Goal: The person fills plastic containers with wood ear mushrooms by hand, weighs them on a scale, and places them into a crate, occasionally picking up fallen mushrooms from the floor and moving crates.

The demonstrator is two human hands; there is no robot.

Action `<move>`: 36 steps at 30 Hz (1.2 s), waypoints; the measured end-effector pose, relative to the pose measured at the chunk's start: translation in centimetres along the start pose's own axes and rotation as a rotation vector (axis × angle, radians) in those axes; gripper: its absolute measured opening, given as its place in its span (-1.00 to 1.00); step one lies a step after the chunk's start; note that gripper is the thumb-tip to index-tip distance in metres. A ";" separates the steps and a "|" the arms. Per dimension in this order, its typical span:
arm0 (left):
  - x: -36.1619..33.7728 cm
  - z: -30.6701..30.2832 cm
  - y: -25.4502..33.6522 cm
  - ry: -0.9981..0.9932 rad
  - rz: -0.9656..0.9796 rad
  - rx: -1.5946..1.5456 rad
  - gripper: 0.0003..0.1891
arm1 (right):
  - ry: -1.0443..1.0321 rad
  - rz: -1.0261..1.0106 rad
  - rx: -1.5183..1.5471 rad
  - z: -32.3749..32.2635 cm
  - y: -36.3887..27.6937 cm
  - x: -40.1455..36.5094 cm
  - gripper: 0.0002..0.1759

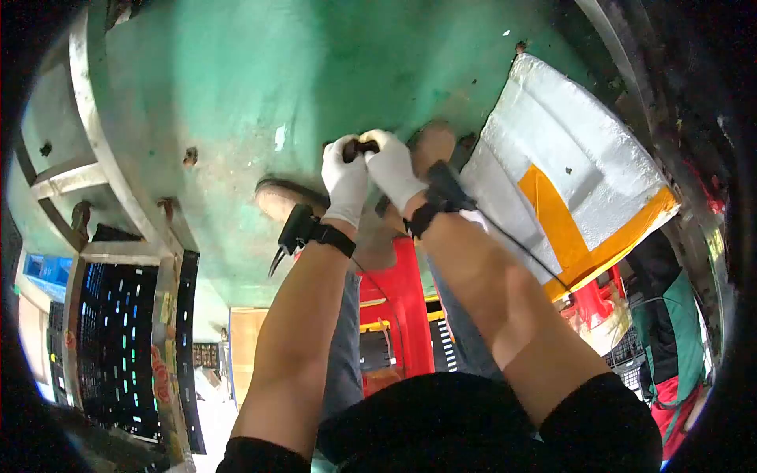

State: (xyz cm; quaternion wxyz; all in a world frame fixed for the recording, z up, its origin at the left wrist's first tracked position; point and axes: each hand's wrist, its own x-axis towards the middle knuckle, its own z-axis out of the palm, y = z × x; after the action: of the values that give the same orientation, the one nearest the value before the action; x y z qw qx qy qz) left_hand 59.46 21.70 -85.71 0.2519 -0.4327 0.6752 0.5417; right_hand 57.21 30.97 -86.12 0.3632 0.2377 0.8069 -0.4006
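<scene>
Item: small dark piece (360,149), identity unclear, held above the green floor (236,87). Left hand (344,180) and right hand (389,167), white-gloved: both grasping the piece with fingers, from either side, probably for control of so small a thing. Right of the piece: white slab (544,118), orange tape (552,217) likely reinforcing its edge. Left of the piece: metal frame (118,251).
</scene>
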 end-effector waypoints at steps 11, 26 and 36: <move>-26.7 8.6 26.7 -0.846 0.477 -0.509 -0.43 | 0.232 -0.071 -0.644 -43.9 -12.7 -24.7 -0.47; 13.2 -24.3 0.0 0.583 0.584 0.940 -0.77 | -0.327 -0.787 -0.820 -2.5 -6.0 -1.4 -0.35; 14.8 -25.4 -5.0 0.354 0.153 0.041 -0.77 | 0.373 -0.517 -0.287 -7.5 1.4 1.8 -0.82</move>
State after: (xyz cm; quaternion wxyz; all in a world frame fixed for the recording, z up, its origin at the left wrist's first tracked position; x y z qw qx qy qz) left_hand 59.65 -7.19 -92.98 0.0959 -0.4636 0.7507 0.4608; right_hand 54.06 38.07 -85.05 0.1255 0.0410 0.9410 -0.3114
